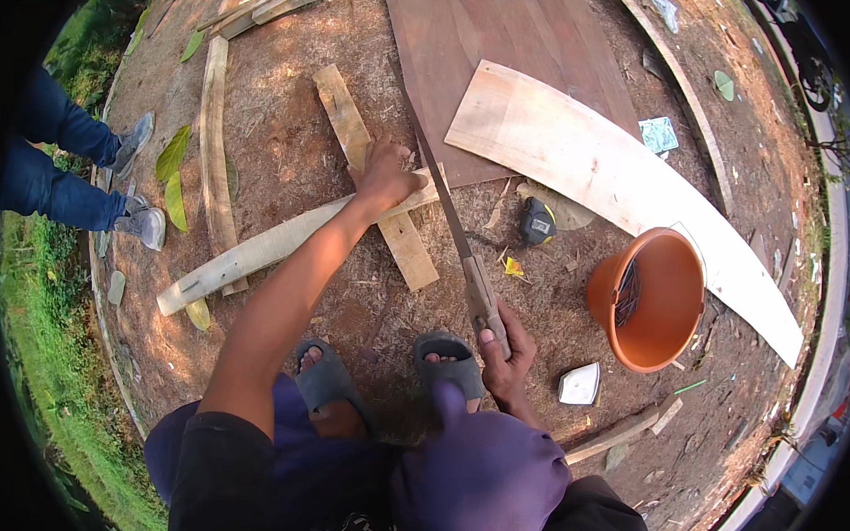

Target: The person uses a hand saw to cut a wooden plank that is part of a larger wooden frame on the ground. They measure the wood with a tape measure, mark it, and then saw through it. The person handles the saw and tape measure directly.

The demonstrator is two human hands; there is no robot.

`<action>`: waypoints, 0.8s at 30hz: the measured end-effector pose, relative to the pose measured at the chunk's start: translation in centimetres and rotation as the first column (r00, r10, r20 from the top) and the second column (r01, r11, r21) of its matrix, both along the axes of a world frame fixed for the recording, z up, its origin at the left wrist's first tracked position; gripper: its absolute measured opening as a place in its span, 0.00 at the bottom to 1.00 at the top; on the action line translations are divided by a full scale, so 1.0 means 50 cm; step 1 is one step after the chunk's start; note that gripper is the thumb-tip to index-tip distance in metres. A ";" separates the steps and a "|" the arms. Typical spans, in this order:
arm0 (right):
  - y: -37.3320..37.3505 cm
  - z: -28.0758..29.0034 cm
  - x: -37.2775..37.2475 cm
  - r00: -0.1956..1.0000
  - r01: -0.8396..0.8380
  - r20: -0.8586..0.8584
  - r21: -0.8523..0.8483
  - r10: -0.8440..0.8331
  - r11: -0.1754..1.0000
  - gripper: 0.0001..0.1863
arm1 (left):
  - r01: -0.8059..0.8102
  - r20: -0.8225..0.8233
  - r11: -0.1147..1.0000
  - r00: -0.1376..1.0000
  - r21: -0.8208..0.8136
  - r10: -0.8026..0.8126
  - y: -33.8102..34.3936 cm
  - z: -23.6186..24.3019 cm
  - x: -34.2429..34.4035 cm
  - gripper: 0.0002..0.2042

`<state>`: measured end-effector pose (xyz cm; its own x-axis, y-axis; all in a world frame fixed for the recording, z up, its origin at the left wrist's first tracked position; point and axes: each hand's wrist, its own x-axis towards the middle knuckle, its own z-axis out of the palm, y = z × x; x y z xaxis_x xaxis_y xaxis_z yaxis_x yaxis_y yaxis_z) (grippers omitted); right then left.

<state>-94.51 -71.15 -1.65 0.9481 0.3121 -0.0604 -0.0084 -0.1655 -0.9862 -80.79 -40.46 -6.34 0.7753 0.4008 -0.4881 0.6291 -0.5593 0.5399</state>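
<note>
Purple clothing (pixel 489 479): foremost.
Right hand (pixel 510 351): fingers wrapped round saw (pixel 477 292).
Left hand (pixel 384 178): fingers clamped over plank (pixel 256 255).
Plank: across short board (pixel 406 252), end beside saw.
Cut: apparently in hand; next stroke needs steadiness.

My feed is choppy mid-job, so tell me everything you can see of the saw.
The saw has a long, dark, metal-looking blade tapering toward its far tip and a brown, wooden-looking handle, gripped by the right hand. It points forward and slightly left, the blade crossing the plank near its right end; whether it touches or has cut in, I can't tell. Its teeth can't be made out.
</note>
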 end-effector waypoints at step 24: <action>0.005 -0.059 -0.063 0.965 -0.036 -0.259 0.015 0.039 0.999 0.25 | -0.137 -0.059 0.980 0.988 0.143 0.146 -0.014 -0.002 -0.042 0.33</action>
